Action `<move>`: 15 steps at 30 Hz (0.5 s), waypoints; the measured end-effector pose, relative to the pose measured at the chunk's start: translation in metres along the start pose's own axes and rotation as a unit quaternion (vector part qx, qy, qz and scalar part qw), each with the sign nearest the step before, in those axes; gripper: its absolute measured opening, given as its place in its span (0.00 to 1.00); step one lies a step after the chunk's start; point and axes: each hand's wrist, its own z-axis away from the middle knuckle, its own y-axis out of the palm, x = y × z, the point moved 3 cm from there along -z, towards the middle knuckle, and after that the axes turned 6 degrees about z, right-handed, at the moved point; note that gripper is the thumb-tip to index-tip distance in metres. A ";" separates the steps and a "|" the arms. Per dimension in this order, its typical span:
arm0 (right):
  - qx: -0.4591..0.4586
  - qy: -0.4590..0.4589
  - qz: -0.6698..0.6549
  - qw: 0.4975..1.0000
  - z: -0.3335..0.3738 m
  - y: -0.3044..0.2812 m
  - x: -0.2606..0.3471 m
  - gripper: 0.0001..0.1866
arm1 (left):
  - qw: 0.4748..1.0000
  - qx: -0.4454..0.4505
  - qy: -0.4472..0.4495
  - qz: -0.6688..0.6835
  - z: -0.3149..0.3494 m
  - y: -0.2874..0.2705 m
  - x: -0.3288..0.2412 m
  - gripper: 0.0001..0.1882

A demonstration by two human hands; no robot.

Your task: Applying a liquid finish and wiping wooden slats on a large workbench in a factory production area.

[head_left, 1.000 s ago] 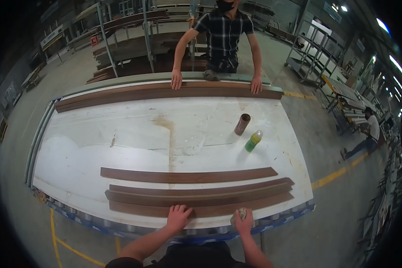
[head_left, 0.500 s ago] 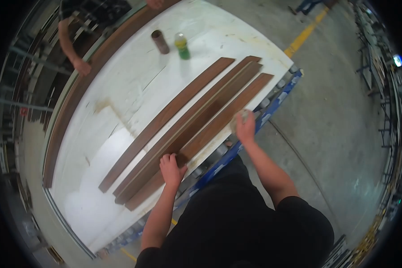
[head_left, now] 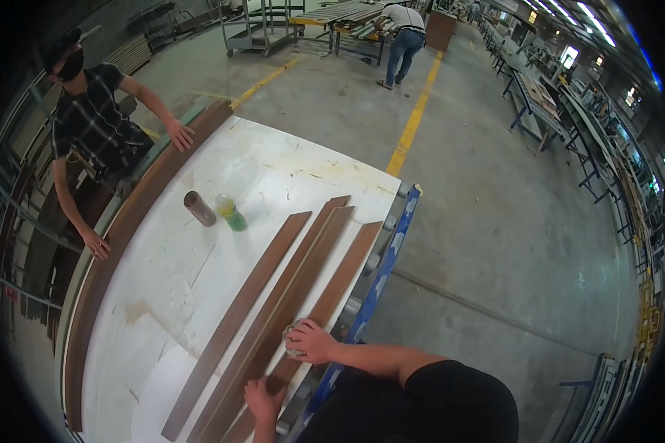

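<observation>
Several long brown wooden strips lie side by side on the white tabletop (head_left: 199,295). My right hand (head_left: 316,344) is closed around a crumpled, greyish-beige wad of cloth (head_left: 291,334) and presses it on the strip nearest me (head_left: 351,269). Just below it, my left hand (head_left: 262,400) grips that same strip, thumb on one side and fingers on the other. Beyond the near strip lie two strips close together (head_left: 307,275), and farther off a single flat strip (head_left: 245,314).
A dark brown cylinder (head_left: 199,209) and a clear bottle with green contents (head_left: 231,213) stand on the table. A masked person (head_left: 100,122) rests both hands on a long brown board (head_left: 137,203) along the far left edge. Metal rollers (head_left: 353,304) and a blue rail (head_left: 380,269) border my side.
The view has tipped upward, showing more of the hall. My right hand has moved with the cloth along the near strip toward my left hand, which stays on the strip.
</observation>
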 end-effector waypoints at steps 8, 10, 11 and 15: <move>0.053 -0.042 0.013 0.998 -0.011 -0.035 -0.113 0.21 | 0.994 0.088 -0.070 0.015 -0.020 -0.026 -0.025 0.33; 0.066 -0.039 0.047 0.996 -0.004 -0.046 -0.151 0.23 | 0.993 0.085 -0.078 0.008 -0.028 -0.029 -0.034 0.28; 0.084 -0.009 0.068 0.994 -0.004 -0.055 -0.177 0.23 | 0.993 0.082 -0.081 0.008 -0.030 -0.026 -0.030 0.28; 0.049 0.068 0.157 0.984 0.003 -0.117 -0.284 0.23 | 0.993 0.083 -0.083 0.009 -0.026 -0.027 -0.034 0.31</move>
